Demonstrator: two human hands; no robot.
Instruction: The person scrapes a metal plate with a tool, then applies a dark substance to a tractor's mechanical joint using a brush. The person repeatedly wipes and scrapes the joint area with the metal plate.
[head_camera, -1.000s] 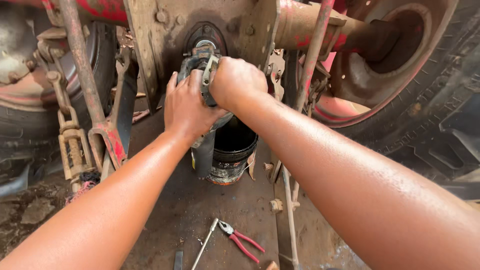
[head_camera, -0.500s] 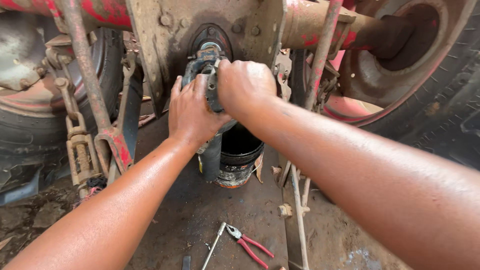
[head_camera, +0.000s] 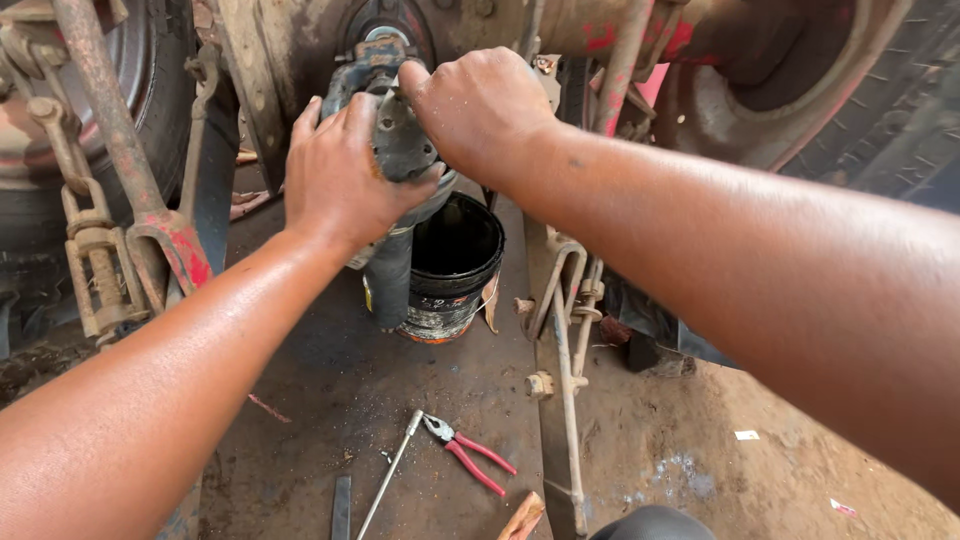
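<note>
Both arms are reaching forward and slightly upward from the lower corners of the view, meeting at the rear of a rusty red tractor housing (head_camera: 300, 60). The left hand (head_camera: 345, 180) is wrapping its palm and fingers around the left side of a greasy dark grey metal shaft coupling (head_camera: 400, 140) that is sticking out of the housing, thumb pressing across its front. The right hand (head_camera: 480, 110) is closing over the coupling's top and right side, knuckles raised, fingers curled down out of sight. Both hands are gripping the coupling firmly between them.

Directly under the coupling, a black plastic bucket (head_camera: 450, 265) with a stained lower band is standing upright on the dark, oil-soaked floor (head_camera: 330, 400). A dark cylindrical tube (head_camera: 390, 280) is hanging just in front of the bucket's left side. Nearer the camera, red-handled pliers (head_camera: 465, 455) and a thin silver metal rod (head_camera: 392, 475) are lying on the floor, touching at the pliers' nose. A rusty chain and link arm (head_camera: 95, 250) is hanging on the left, and thin rusty linkage rods (head_camera: 565, 340) are standing right of the bucket. A large black tyre (head_camera: 900, 110) is filling the upper right.
</note>
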